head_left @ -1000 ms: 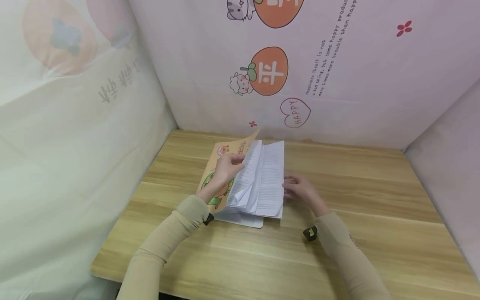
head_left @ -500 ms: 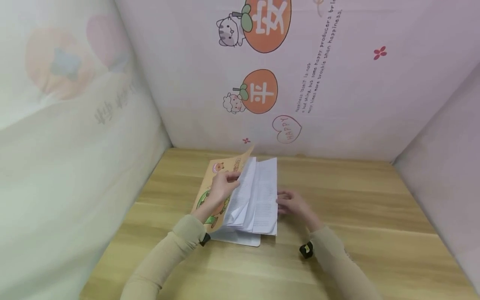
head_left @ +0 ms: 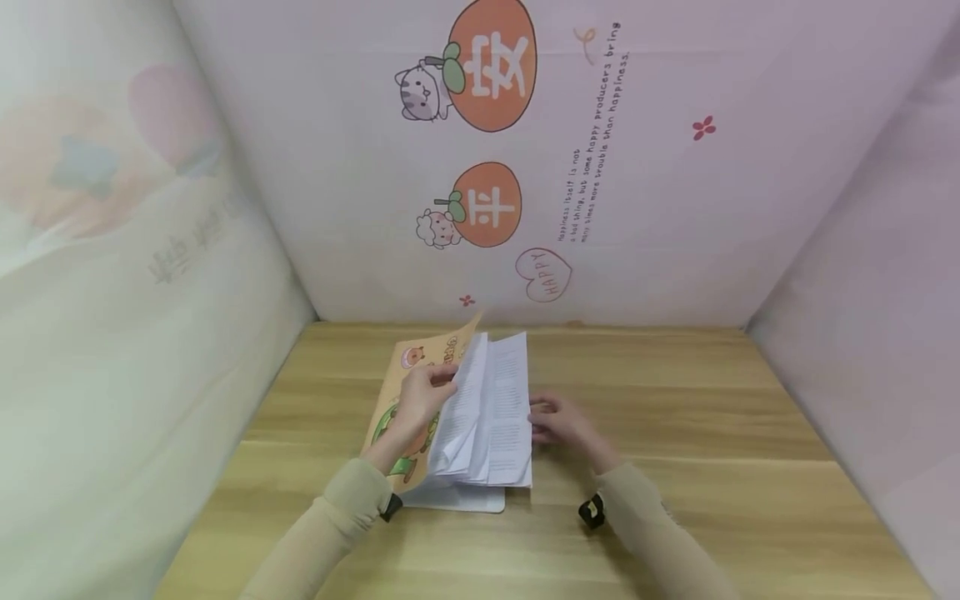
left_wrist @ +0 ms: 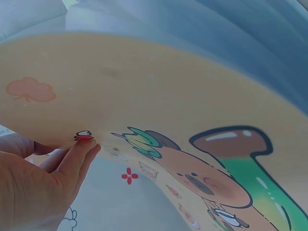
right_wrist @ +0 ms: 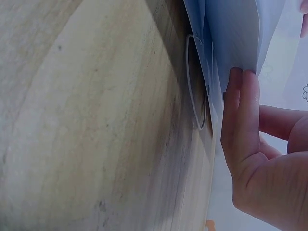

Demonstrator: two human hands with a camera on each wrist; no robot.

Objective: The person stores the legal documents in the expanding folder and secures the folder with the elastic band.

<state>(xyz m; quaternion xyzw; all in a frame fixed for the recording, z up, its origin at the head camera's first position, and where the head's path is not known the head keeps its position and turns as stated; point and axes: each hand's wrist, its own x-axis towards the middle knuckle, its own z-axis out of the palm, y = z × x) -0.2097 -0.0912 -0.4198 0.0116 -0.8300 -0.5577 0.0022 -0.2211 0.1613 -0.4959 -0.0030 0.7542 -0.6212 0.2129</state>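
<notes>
An orange folder (head_left: 393,400) with cartoon animals on its cover lies partly open on the table. My left hand (head_left: 418,402) pinches the free edge of the cover and keeps it raised; in the left wrist view the cover (left_wrist: 120,96) bends above the fingers. Inside are printed white sheets (head_left: 508,417), fanned apart, some with curled lower corners. At their right edge, my right hand (head_left: 564,427) holds the sheets. The right wrist view has its fingertips on the paper edge (right_wrist: 240,43). Beneath the sheets shows the folder's pale back part (head_left: 465,500).
A wood-grain table (head_left: 675,467) carries the folder. White printed cloth (head_left: 637,183) rises behind it, with more cloth on the left and right sides. A small black device (head_left: 592,512) sits at my right wrist.
The head view has tilted up and turned right, so the folder sits lower and further left. Both hands keep their places on the cover and the sheets.
</notes>
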